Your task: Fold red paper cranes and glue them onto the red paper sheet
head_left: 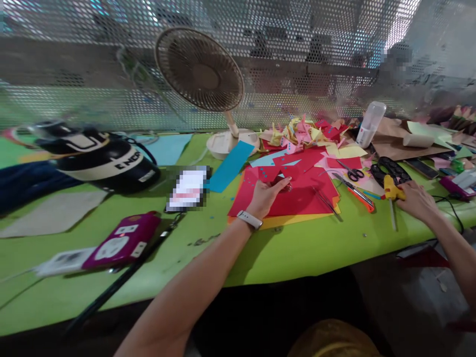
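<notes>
- The left hand (273, 191) lies over the red sheets (303, 201) in mid-bench (282, 263); its thumb and fingers are close together beside the dotted paper (265, 173), but whether they pinch it cannot be told.
- The right hand (418, 201), well apart from the left, wraps the handle of the yellow glue gun (391, 188) at three o'clock from the sheets.
- The glue gun looks like light, hard plastic; the handle seems the safe hold. Its metal tip, not clearly visible, may be hot, and the pale rod (394, 215) pointing to six o'clock is likely a poor grip.
- A black cord (451, 210) lies at three o'clock from the right hand; if joined to the gun, which cannot be told, it could tug.
- The dotted paper, at about eleven o'clock on the sheets, looks light and fairly stiff, yet easy to crease; its edges probably suit a fingertip pinch.
- The red sheets would likely slide on one another, so a flat palm should steady them best.
- The tweezers (327, 202), towards four o'clock on the sheets, look thin and slippery; mid-length seems the best hold.
- The cutter (360, 196), at three o'clock, is best taken by its orange body.
</notes>
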`<state>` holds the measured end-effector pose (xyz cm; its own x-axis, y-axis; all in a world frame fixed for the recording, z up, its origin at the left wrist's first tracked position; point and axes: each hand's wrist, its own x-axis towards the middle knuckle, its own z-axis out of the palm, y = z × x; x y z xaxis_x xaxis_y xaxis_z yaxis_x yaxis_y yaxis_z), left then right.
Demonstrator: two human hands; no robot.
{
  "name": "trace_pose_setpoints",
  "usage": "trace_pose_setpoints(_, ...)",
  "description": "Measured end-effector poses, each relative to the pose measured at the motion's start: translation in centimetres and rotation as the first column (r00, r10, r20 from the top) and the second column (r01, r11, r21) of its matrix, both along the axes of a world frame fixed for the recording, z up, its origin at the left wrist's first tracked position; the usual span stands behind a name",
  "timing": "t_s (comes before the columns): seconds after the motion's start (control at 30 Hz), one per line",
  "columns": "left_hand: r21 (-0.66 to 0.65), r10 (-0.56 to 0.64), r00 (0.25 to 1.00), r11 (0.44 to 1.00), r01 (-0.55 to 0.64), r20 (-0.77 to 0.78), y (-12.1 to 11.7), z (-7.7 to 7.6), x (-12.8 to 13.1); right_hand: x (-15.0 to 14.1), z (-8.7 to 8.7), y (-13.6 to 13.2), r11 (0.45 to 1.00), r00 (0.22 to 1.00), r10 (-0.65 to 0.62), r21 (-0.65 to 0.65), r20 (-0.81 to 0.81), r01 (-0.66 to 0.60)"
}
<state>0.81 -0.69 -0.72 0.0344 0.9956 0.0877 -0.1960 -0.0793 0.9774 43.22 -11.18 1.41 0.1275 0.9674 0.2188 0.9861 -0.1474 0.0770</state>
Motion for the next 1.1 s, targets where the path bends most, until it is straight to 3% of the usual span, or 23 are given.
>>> trace_pose_setpoints(0.17, -0.019, -0.004, 1.0, 1.0, 0.005, 0.028, 0.1, -0.2, 0.1, -1.2, 0.4, -0.3, 0.996, 0.995, -0.086, 0.007, -0.059, 0.087)
trace_pose_setpoints(0.33, -0.04, -0.002, 1.0, 0.999, 0.003, 0.026, 0.2, -0.1, 0.2, -1.9, 1.2, -0.8, 0.962, 0.953, -0.079, 0.228, -0.293, 0.15)
trace_pose_setpoints(0.4, -0.038, -0.002, 1.0, 0.999, 0.002, 0.012, 0.2, -0.1, 0.3, -2.4, 1.6, -0.4, 0.92, 0.84, -0.035, 0.311, -0.542, 0.239)
trace_pose_setpoints(0.5, -0.029, -0.009, 1.0, 1.0, 0.009, 0.008, 0.1, 0.0, 0.2, -4.6, 1.9, 1.1, 0.896, 0.494, 0.086, 0.284, -0.865, 0.341)
trace_pose_setpoints(0.57, -0.016, -0.022, 1.0, 1.0, 0.022, 0.021, 0.0, 0.2, 0.1, -7.0, 2.0, 2.4, 0.928, 0.34, 0.163, 0.261, -0.926, 0.266)
trace_pose_setpoints(0.63, 0.001, -0.041, 0.999, 0.999, 0.041, 0.035, -0.1, 0.3, 0.1, -10.1, 2.3, 3.8, 0.944, 0.275, 0.208, 0.266, -0.939, 0.193)
trace_pose_setpoints(0.73, 0.021, -0.051, 0.997, 0.999, 0.05, 0.052, -0.1, 0.4, 0.0, -15.0, 2.9, 5.7, 0.963, 0.116, 0.27, 0.265, -0.956, -0.056)
trace_pose_setpoints(0.83, 0.042, -0.061, 0.997, 0.997, 0.059, 0.056, 0.1, 0.4, -0.1, -19.1, 2.8, 7.1, 0.937, 0.044, 0.279, 0.262, -0.959, -0.231)
trace_pose_setpoints(0.9, 0.055, -0.077, 0.996, 0.996, 0.074, 0.041, 0.1, 0.4, -0.2, -20.8, 1.9, 7.8, 0.912, -0.033, 0.316, 0.313, -0.948, -0.265)
trace_pose_setpoints(1.0, 0.054, -0.069, 0.997, 0.996, 0.068, 0.02, 0.1, 0.3, -0.2, -21.5, 0.1, 8.3, 0.895, -0.085, 0.324, 0.334, -0.942, -0.296)
trace_pose_setpoints(1.1, 0.058, -0.055, 0.998, 0.997, 0.055, -0.003, -0.1, 0.2, -0.2, -21.3, -1.2, 8.1, 0.88, -0.052, 0.326, 0.323, -0.944, -0.349)
